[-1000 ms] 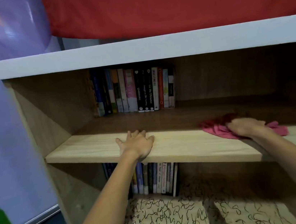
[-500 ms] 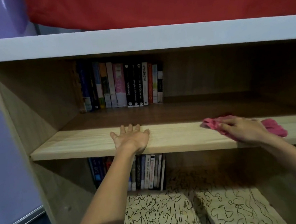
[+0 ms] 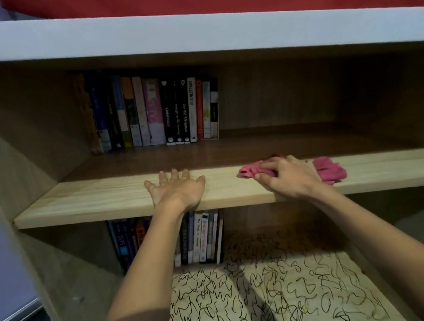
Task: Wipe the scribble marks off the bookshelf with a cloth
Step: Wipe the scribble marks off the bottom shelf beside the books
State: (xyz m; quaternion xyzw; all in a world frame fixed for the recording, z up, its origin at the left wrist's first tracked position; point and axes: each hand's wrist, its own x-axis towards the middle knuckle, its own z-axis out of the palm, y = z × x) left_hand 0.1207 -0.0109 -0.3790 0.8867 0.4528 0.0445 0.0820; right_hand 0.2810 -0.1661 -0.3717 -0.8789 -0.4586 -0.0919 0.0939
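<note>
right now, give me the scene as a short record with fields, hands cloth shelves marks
left hand: flat, fingers spread, on the middle shelf front
right hand: holds the cloth down on that shelf
cloth: pink, bunched, showing either side of the hand
scribble marks: black, covering the lower shelf
middle shelf: no marks seen on its lit front
books: a row at the back of each shelf

The only camera rides on the person's head, close to the bookshelf (image 3: 27, 136), facing forward and down. Its wide view centres on the middle shelf (image 3: 97, 199).
</note>
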